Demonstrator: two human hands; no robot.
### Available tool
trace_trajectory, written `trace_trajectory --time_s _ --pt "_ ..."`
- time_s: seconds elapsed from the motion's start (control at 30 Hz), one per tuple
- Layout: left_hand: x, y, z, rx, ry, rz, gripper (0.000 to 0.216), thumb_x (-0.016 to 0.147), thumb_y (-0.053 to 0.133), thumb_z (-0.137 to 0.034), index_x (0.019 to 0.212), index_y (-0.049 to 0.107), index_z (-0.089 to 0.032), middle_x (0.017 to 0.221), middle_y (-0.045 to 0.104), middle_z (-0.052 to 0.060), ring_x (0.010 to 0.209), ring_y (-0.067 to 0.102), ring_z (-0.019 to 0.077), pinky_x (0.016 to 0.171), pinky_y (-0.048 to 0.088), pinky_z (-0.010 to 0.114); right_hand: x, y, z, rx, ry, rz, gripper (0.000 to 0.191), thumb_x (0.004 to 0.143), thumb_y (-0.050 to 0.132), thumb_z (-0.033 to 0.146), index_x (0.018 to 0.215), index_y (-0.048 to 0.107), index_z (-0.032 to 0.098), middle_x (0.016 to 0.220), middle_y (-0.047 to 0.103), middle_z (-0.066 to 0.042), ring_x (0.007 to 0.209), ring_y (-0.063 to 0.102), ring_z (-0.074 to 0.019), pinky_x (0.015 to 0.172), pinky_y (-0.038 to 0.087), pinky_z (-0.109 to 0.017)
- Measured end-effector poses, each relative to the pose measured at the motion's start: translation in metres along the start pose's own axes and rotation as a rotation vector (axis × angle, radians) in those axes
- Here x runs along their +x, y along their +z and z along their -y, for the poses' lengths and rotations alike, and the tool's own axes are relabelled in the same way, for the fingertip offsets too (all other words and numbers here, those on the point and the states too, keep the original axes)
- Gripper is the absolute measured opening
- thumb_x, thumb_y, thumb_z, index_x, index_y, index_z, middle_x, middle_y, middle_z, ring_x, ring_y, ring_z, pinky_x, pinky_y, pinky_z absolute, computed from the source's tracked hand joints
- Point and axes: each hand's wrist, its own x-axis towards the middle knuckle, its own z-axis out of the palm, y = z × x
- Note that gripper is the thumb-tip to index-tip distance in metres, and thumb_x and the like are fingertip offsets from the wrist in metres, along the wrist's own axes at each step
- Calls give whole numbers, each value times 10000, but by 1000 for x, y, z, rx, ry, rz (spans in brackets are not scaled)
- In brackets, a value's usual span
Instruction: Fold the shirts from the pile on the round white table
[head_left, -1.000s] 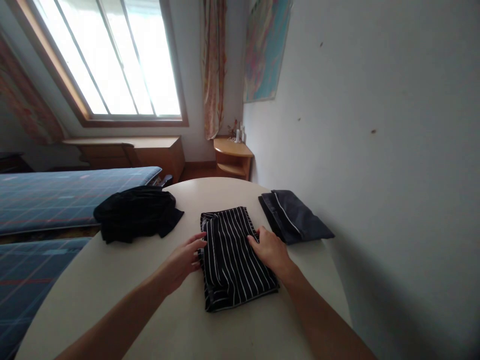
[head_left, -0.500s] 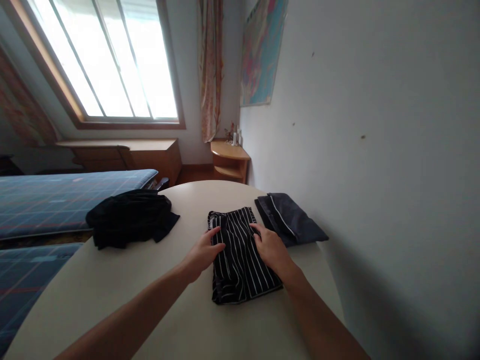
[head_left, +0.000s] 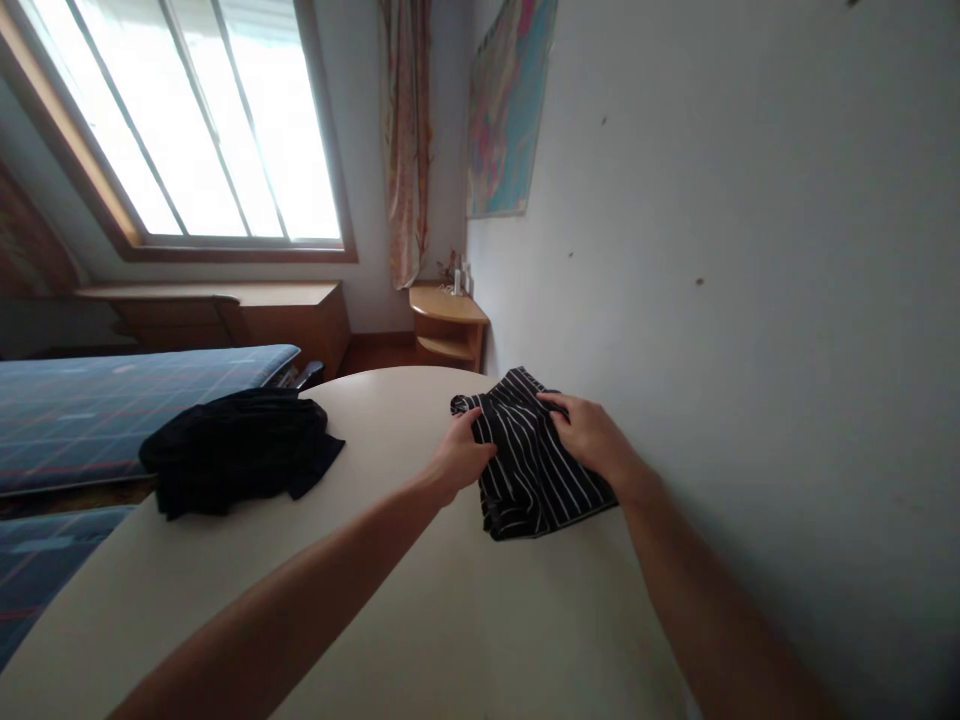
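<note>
A folded black garment with thin white stripes (head_left: 531, 465) is between my hands at the right side of the round table, its far edge gathered and bunched. My left hand (head_left: 461, 458) grips its left edge, thumb on top. On the opposite edge, the fingers of my right hand (head_left: 589, 432) are closed on the cloth. The dark grey folded garment seen earlier at this spot is hidden now, covered by the striped one. A heap of black clothing (head_left: 232, 450) lies to the left, apart from both hands.
The pale round table (head_left: 375, 400) stands close against the white wall (head_left: 712, 400) on the right. Blue checked mattresses (head_left: 150, 385) lie at the left. Beyond the table are a wooden corner shelf (head_left: 450, 303) and a low wooden desk (head_left: 289, 291) under the window.
Both hands have carried the striped garment right and away from me, over the dark grey garment, which no longer shows. The view has shifted slightly right.
</note>
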Motion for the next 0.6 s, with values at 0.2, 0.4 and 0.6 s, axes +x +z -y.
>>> trace_trajectory --time_s 0.2,0.4,0.6 --pt "35 51 -24 68 159 -29 717 724 623 -41 1418 463 -120 1486 406 170 1359 426 301 1143 354 399 37 -35 -50 -94 21 -37 447 917 487 171 1344 616 204 1338 636 -45 1243 588 -219 1118 403 -350" --pt "55 92 -2 123 244 2 737 704 635 -14 1412 468 -130 1514 336 157 1430 321 302 1228 183 371 50 -22 -100 -154 83 26 464 933 468 188 1385 571 189 1383 602 -60 1271 562 -214 1112 388 -339" --pt "61 101 40 160 184 51 750 735 693 -83 1436 428 -64 1516 326 237 1431 312 357 1214 194 442 37 19 -125 -207 190 196 466 948 459 181 1400 538 100 1386 588 -139 1267 562 -220 1072 397 -303"
